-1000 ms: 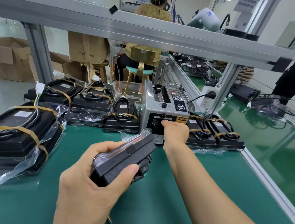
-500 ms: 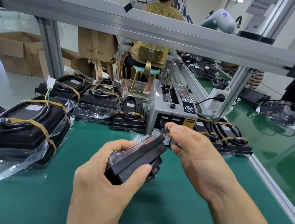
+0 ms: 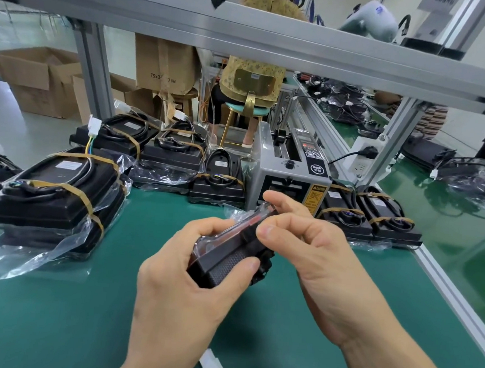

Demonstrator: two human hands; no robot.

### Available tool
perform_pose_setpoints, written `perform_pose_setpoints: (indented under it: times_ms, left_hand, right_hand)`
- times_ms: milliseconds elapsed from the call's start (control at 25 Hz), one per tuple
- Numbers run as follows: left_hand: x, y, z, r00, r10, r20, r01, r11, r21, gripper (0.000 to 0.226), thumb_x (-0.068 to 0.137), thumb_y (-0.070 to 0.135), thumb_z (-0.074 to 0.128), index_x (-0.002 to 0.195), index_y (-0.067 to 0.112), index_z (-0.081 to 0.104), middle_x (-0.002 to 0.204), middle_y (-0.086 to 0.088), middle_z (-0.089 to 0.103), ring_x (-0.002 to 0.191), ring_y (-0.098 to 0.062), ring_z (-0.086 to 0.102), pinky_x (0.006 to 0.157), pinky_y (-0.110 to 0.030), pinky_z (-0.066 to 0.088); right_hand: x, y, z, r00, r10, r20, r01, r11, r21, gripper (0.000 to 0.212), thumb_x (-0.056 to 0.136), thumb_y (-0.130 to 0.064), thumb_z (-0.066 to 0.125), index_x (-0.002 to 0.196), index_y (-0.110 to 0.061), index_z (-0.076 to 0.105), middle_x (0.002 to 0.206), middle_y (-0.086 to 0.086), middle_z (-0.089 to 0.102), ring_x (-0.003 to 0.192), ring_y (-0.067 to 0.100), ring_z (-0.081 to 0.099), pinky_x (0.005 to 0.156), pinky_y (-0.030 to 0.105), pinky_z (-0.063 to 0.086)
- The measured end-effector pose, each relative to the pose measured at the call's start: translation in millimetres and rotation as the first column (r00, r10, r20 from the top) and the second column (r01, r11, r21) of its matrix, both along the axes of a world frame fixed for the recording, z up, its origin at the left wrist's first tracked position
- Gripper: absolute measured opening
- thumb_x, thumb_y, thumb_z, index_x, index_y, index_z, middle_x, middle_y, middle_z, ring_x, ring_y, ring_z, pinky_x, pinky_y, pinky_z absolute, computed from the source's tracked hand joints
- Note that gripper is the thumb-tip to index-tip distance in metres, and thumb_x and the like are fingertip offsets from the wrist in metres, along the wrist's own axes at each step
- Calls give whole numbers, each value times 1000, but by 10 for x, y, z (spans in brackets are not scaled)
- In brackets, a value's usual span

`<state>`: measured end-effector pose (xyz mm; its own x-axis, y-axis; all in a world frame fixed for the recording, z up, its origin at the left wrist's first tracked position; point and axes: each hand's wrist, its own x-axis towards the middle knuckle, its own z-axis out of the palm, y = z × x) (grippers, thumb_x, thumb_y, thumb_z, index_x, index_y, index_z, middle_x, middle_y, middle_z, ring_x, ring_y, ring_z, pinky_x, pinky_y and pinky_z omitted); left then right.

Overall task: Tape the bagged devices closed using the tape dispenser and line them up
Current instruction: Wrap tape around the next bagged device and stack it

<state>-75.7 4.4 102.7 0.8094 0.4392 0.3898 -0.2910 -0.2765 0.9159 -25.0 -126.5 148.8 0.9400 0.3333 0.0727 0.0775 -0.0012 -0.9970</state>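
Observation:
A black device in a clear plastic bag [image 3: 226,262] is held above the green mat, and my left hand [image 3: 180,289] grips it from below and the side. My right hand [image 3: 306,247] is at the device's upper end, thumb and fingers pressing on the bag there; any tape under the fingers is too small to see. The grey tape dispenser [image 3: 289,176] stands just behind the hands. Bagged devices bound with brown tape lie in a row on both sides of it, such as one [image 3: 218,182] to its left and one [image 3: 389,221] to its right.
A larger taped, bagged device [image 3: 48,197] lies at the left on the green mat [image 3: 51,314]. A white connector [image 3: 211,367] lies near the front edge. An aluminium frame post [image 3: 395,138] and a power socket [image 3: 362,161] stand right of the dispenser. A person sits on a stool [image 3: 247,108] beyond.
My right hand drew back from the dispenser's outlet and came onto the upper end of the bagged device. My left hand kept holding the device, now raised slightly closer to me.

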Motion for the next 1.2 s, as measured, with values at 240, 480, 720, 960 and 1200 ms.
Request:
perform_pose_setpoints:
  times_ms: [240,480,720,960,1200]
  left_hand:
    - [11,-5,-6,1000,-7,1,7,1000,19,44,54,49,73,96,41,65,84,17,70,71,-6,68,70,-36,59]
    - [16,6,-16,1000,-9,10,9,1000,26,42,54,50,73,95,43,64,85,18,70,71,-6,68,66,-31,59]
    - [13,5,-15,1000,-17,19,17,999,36,42,54,50,72,95,43,64,86,19,70,72,-4,68,66,-30,59]
    - [13,13,-19,999,-16,41,14,999,48,41,55,51,71,94,42,64,86,20,69,73,-3,66,65,-17,54]
    - [16,10,-21,999,-14,49,11,998,60,41,55,51,71,95,42,64,86,21,69,74,-2,66,67,-14,52]
  right_hand:
    - [8,8,-40,1000,-26,-2,26,1000,6,14,77,-10,69,63,-13,71,133,-6,55,118,-16,46,104,26,33]
    - [18,20,-62,999,-42,2,42,999,-15,12,76,-13,69,64,-13,72,132,-7,55,117,-15,47,108,32,33]
    - [19,24,-82,997,-67,23,68,997,-41,18,78,-11,70,61,-17,71,130,-12,54,116,-14,48,106,30,35]
    - [10,41,-111,993,-97,67,102,993,-65,19,78,-10,71,61,-17,72,125,-17,55,113,-14,50,101,27,38]
    - [-2,54,-117,994,-103,40,104,995,-9,21,77,-9,69,58,-16,70,126,-13,55,108,-17,51,98,25,39]
